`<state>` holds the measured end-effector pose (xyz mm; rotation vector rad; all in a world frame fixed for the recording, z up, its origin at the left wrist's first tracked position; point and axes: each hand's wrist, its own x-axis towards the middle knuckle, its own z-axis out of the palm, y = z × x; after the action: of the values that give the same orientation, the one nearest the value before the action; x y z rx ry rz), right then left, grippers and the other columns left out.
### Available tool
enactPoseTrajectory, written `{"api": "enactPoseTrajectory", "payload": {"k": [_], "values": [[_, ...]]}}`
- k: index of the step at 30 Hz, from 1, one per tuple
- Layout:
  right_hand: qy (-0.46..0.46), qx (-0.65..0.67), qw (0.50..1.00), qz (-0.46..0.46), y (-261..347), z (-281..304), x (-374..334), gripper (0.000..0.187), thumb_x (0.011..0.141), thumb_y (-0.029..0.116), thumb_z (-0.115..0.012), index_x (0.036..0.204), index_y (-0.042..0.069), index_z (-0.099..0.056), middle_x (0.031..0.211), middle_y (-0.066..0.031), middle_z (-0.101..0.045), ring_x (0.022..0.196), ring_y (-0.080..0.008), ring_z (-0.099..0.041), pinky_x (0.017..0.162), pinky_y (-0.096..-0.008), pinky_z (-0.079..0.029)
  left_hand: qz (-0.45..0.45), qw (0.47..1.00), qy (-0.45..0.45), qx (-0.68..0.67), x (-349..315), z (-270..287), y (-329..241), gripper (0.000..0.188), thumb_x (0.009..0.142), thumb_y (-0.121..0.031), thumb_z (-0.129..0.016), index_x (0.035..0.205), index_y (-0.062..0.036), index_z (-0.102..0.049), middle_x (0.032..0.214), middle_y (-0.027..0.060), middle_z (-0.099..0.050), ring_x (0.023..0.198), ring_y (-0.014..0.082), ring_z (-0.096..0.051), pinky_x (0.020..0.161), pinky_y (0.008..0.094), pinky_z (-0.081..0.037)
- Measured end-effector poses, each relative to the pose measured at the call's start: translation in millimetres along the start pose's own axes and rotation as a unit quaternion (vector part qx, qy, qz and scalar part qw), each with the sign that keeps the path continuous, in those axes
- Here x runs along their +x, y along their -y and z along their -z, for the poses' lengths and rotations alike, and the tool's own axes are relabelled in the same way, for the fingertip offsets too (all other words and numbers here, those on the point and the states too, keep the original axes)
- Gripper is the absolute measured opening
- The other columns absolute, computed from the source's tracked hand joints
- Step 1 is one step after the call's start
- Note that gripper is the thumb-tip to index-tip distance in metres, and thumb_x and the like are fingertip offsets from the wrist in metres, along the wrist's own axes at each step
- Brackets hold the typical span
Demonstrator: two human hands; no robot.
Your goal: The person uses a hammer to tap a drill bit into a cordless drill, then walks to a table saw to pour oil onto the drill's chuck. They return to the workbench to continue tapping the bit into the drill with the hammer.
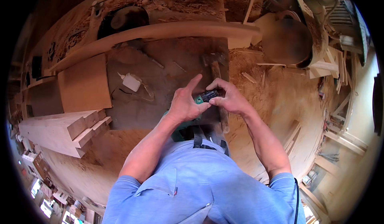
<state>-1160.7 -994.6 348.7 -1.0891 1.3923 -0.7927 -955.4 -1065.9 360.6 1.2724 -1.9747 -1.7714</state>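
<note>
at center frame, the left hand (pixel 183 105) holds a green power drill (pixel 199 99); the right hand (pixel 233 100) grips its black chuck (pixel 209 95). this handling looks unfinished.

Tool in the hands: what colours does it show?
The tool is green with a black front end; best seen in the head view.

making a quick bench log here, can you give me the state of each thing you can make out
Green-and-black tool: held, partly hidden
Left hand: closed around the tool's green part
Right hand: gripping the tool's black end
White bottle: lying on the dark tabletop
Brown panel: lying flat
Long plank: lying across the far side
Pale timbers: stacked at left
</note>
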Motion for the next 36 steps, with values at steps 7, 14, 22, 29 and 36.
{"api": "enactPoseTrajectory", "payload": {"k": [7, 14, 22, 29, 36], "values": [[-0.096, -0.036, 0.982, -0.160, 17, -31, -18, 0.041, 0.085, 0.028, -0.078, 0.108, -0.004, -0.067, 0.089, -0.0147, -0.071, 0.081, -0.0258, -0.070, 0.076, -0.0377, -0.056, -0.048, 0.989, 0.019, 0.138, -22, -3, 1, 0.092, 0.072, -0.028, -0.084, 0.151, 0.0004, -0.046, 0.116, 0.0229, -0.072, 0.108, 0.0399, -0.070, 0.096, 0.0436, -0.054], [-0.172, -0.045, 0.982, -0.066, 47, -76, -49, 0.040, 0.080, 0.029, -0.085, 0.098, -0.002, -0.068, 0.078, -0.0092, -0.068, 0.073, -0.0143, -0.062, 0.068, -0.0319, -0.052, -0.049, 0.987, 0.037, 0.146, -58, 4, 4, 0.056, 0.077, -0.026, -0.077, 0.128, -0.0051, -0.064, 0.109, 0.0229, -0.072, 0.101, 0.0432, -0.069, 0.088, 0.0501, -0.055], [-0.238, -0.071, 0.968, 0.026, 41, -79, -158, 0.035, 0.076, 0.030, -0.084, 0.093, 0.003, -0.068, 0.078, -0.0149, -0.070, 0.072, -0.0298, -0.071, 0.066, -0.0397, -0.055, -0.187, 0.973, 0.036, 0.128, -122, -56, -18, 0.041, 0.077, -0.021, -0.076, 0.115, -0.0068, -0.069, 0.099, 0.0179, -0.073, 0.094, 0.0404, -0.071, 0.080, 0.0459, -0.057], [-0.332, -0.121, 0.916, 0.188, -1, -72, -359, 0.038, 0.073, 0.007, -0.078, 0.107, 0.005, -0.062, 0.090, -0.0144, -0.060, 0.089, -0.0355, -0.064, 0.077, -0.0440, -0.053, -0.347, 0.885, 0.198, 0.239, -181, -179, -64, 0.033, 0.075, -0.024, -0.083, 0.094, -0.0044, -0.065, 0.085, 0.0169, -0.068, 0.079, 0.0389, -0.069, 0.071, 0.0442, -0.055], [-0.633, -0.133, 0.759, -0.070, -23, -111, -526, 0.045, 0.093, 0.043, -0.068, 0.096, -0.001, -0.058, 0.068, -0.0217, -0.067, 0.065, -0.0434, -0.069, 0.058, -0.0519, -0.052, -0.406, 0.800, 0.379, 0.227, -244, -334, -117, 0.043, 0.073, -0.028, -0.086, 0.107, -0.0051, -0.072, 0.098, 0.0159, -0.074, 0.089, 0.0355, -0.074, 0.080, 0.0421, -0.058]]}}
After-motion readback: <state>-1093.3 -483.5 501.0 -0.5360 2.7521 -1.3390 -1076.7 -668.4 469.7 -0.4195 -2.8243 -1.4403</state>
